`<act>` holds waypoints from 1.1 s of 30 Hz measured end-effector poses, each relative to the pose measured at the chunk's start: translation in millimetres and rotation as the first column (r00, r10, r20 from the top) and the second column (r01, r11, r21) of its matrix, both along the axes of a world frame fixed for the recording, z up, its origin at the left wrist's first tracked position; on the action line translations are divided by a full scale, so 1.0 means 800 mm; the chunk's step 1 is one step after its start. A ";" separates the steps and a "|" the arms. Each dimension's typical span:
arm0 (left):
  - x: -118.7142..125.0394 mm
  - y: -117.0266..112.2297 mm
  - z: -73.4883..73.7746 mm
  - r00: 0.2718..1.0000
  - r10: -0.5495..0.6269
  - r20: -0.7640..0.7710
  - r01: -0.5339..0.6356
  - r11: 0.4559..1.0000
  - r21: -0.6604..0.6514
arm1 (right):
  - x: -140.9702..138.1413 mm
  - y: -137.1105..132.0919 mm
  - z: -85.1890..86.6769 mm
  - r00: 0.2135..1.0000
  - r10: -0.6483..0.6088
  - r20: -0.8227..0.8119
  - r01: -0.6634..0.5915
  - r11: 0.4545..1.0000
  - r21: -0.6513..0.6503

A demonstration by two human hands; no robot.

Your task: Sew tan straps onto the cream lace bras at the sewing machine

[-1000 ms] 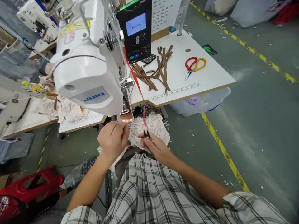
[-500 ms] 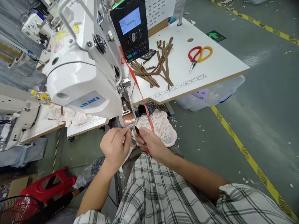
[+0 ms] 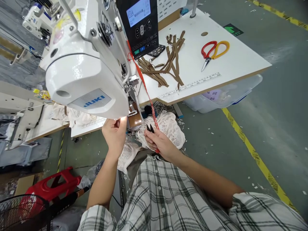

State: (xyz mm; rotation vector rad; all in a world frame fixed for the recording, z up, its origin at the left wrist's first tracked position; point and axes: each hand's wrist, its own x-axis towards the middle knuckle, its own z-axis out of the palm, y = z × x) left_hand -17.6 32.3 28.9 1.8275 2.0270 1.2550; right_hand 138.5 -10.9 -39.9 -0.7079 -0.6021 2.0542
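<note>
My left hand (image 3: 115, 134) is raised just under the head of the white sewing machine (image 3: 72, 72), left of the lit brown arm end (image 3: 134, 119). Its fingers are pinched together; whatever they hold is too small or hidden to make out. In my right hand (image 3: 161, 143) is a pair of thread snips (image 3: 150, 128), their two dark blade tips slightly apart and pointing up. A red cord (image 3: 153, 110) runs from the machine down to that hand. White lace fabric (image 3: 172, 130) hangs behind it, and more lace (image 3: 128, 154) lies over my lap.
On the white table (image 3: 192, 61) lie brown strips (image 3: 173, 61), a phone-like dark item (image 3: 157, 50) and scissors (image 3: 209, 54) with red and yellow handles. A control panel (image 3: 141, 32) stands at the machine. Beneath the table is a clear plastic bin (image 3: 204, 102); a fan (image 3: 22, 211) is lower left.
My left hand has moved up and left, away from my right hand, to beneath the machine head. The snips' two blade tips now show apart. The view has shifted slightly.
</note>
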 end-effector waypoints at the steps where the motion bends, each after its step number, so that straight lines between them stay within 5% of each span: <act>1: 0.001 0.000 0.000 1.000 0.000 0.004 0.000 1.000 -0.009 | 0.000 0.001 0.001 1.000 0.001 0.005 -0.001 1.000 0.003; 5: 0.002 0.001 -0.001 1.000 -0.002 0.018 0.002 1.000 -0.023 | 0.005 0.006 0.010 0.998 -0.021 0.060 0.016 0.997 0.073; 9: 0.002 0.001 -0.004 1.000 -0.005 -0.002 0.005 1.000 -0.028 | 0.005 0.026 0.023 0.911 -0.229 0.342 0.104 0.932 0.347; 13: 0.000 -0.001 -0.002 0.997 0.007 -0.077 -0.010 0.999 -0.032 | -0.008 0.069 0.030 0.689 -0.571 0.447 0.088 0.678 0.730; 16: -0.001 0.000 -0.001 0.989 0.012 -0.144 -0.015 1.000 -0.019 | -0.019 0.096 0.026 0.584 -0.715 0.384 0.013 0.482 0.876; 20: -0.002 0.003 -0.001 0.967 0.012 -0.254 0.001 0.999 0.051 | -0.027 0.108 0.016 0.487 -0.793 0.367 -0.075 0.380 0.922; 23: -0.006 -0.004 -0.002 0.939 0.014 -0.343 0.032 0.991 0.128 | -0.025 0.105 0.017 0.466 -0.792 0.394 -0.109 0.390 0.914; 26: -0.013 -0.018 -0.004 0.870 -0.078 -0.488 0.192 0.963 0.188 | -0.009 0.089 0.028 0.562 -0.665 0.492 -0.146 0.505 0.850; 29: -0.019 -0.025 -0.007 0.680 -0.358 -0.639 0.559 0.818 0.137 | 0.033 0.058 0.034 0.748 -0.190 0.636 -0.352 0.699 0.623; 31: -0.021 -0.021 -0.007 0.533 -0.520 -0.667 0.730 0.681 0.053 | 0.072 0.038 0.029 0.788 0.196 0.584 -0.522 0.715 0.464; 33: -0.024 -0.011 -0.006 0.482 -0.583 -0.654 0.767 0.641 -0.007 | 0.112 0.027 0.016 0.821 0.356 0.447 -0.532 0.762 0.370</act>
